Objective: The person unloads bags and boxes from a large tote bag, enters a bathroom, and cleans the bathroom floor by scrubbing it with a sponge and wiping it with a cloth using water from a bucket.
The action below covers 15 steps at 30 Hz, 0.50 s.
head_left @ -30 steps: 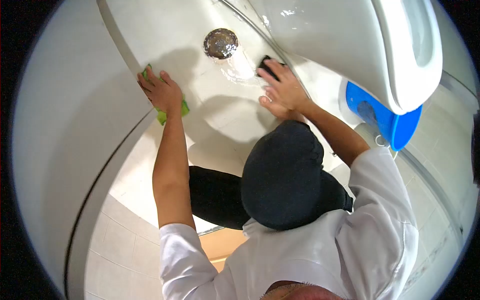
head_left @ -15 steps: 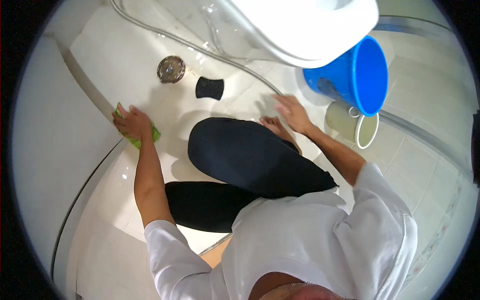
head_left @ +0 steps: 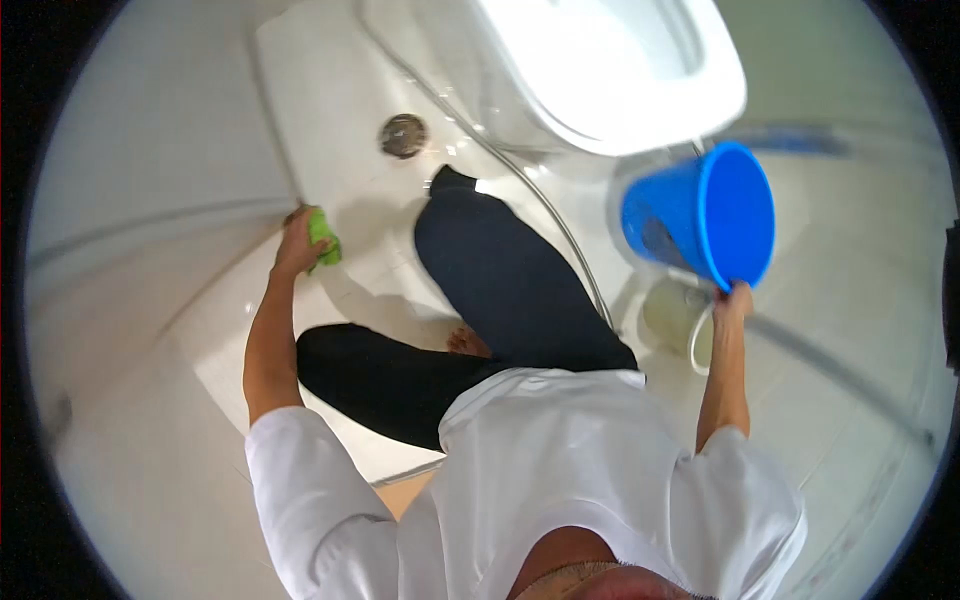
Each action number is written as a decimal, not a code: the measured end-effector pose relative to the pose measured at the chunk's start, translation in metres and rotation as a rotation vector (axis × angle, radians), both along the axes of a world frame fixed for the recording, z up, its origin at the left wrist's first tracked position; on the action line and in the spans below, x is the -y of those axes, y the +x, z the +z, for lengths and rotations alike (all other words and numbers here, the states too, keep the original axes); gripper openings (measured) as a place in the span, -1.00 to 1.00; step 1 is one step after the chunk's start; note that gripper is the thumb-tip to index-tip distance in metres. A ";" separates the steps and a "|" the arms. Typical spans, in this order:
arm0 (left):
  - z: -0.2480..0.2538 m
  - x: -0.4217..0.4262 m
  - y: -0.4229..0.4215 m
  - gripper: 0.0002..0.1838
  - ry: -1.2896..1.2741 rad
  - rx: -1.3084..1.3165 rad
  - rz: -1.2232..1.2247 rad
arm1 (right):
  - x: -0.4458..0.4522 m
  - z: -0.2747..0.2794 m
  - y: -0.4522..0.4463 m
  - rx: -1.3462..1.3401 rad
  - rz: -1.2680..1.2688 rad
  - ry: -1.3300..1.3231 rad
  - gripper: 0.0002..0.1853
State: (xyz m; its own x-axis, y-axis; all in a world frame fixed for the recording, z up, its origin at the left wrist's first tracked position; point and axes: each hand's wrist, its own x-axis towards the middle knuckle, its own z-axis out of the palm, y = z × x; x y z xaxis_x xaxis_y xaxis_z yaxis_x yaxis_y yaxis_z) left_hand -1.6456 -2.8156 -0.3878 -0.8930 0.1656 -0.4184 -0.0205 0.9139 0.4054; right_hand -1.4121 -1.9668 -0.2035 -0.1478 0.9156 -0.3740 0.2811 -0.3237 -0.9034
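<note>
My left hand (head_left: 297,240) is closed on a green cloth (head_left: 323,240) at the foot of the wall on the left. On the right, my right hand (head_left: 735,298) is at the near rim of the blue bucket (head_left: 665,215), its fingers closed around the edge. The bucket leans with its mouth to the right. Just below it lies a pale cup-shaped container (head_left: 672,312) with a white rim, close to my right wrist. A black pad (head_left: 452,181) lies on the floor, partly hidden by my knee.
A round drain (head_left: 403,136) is in the floor ahead. A metal hose (head_left: 540,195) curves across the floor beside the white toilet (head_left: 600,75). My dark-trousered knees (head_left: 490,250) are between my hands. A rail or edge (head_left: 850,385) runs along the right.
My right hand has moved right from above the floor to the blue bucket's rim. My left hand has bunched up the green cloth, which lay flatter under it before. The view has shifted.
</note>
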 end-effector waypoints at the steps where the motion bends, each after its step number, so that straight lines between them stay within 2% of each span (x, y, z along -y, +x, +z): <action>1: 0.003 0.008 0.014 -0.15 -0.084 0.002 -0.143 | -0.043 -0.016 0.011 -0.034 0.032 0.030 -0.83; 2: 0.010 0.016 0.032 -0.17 -0.165 0.015 -0.297 | -0.048 -0.004 0.004 -0.019 0.032 0.070 -0.84; 5: 0.045 0.023 0.078 -0.20 -0.081 0.168 -0.192 | -0.031 0.068 -0.031 0.026 -0.007 0.296 -0.87; 6: 0.049 0.022 0.094 -0.11 -0.080 0.217 -0.055 | -0.040 0.089 -0.029 0.065 0.079 0.357 -0.88; 7: 0.038 0.025 0.115 -0.11 -0.072 0.213 -0.025 | -0.054 0.112 -0.026 0.103 0.164 0.420 -0.89; 9: -0.005 0.036 0.158 0.05 0.000 -0.047 0.170 | -0.067 0.157 -0.027 0.039 0.253 0.434 -0.89; 10: 0.026 0.021 0.161 0.19 -0.058 0.101 0.232 | -0.083 0.191 -0.026 0.059 0.323 0.462 -0.86; 13: 0.051 -0.014 0.167 0.26 -0.182 0.117 0.374 | -0.095 0.287 -0.033 0.022 0.438 0.465 -0.76; 15: 0.021 -0.014 0.175 0.21 -0.189 0.017 0.423 | -0.072 0.352 -0.030 -0.008 0.571 0.502 -0.79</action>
